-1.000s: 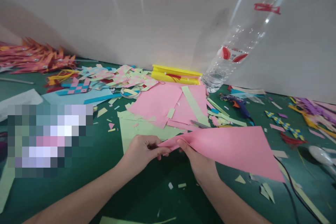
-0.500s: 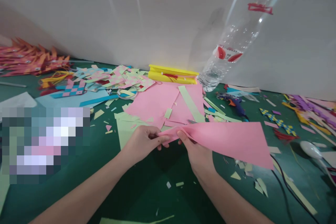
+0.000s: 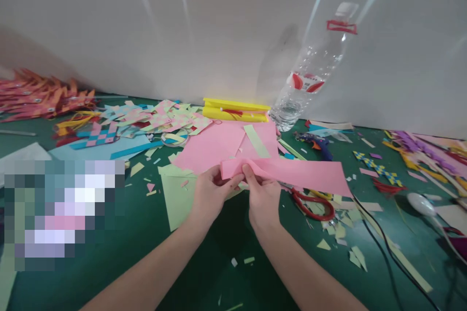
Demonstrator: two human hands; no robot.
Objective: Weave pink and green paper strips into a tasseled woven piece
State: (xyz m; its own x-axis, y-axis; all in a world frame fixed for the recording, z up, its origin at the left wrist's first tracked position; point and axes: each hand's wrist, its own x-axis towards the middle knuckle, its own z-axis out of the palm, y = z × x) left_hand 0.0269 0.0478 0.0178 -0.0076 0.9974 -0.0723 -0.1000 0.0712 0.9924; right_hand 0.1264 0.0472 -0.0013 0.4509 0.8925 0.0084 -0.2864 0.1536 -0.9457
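My left hand (image 3: 210, 192) and right hand (image 3: 265, 199) pinch one end of a long, folded band of pink paper (image 3: 310, 173), held in front of me over the green tabletop (image 3: 204, 277). Red-handled metal scissors (image 3: 330, 210) lie near my right hand.

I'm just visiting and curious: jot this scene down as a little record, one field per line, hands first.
Hands: left hand and right hand, both pinching one pink strip
Grip place: near the strip's left end; the free end extends rightward
Beyond the hands: pink sheets
Beside the left hand: pale green sheet
Right of the right hand: red-handled scissors, partly hidden
Near the wall: clear bottle, yellow folded piece
Surface: green table, strewn with paper scraps
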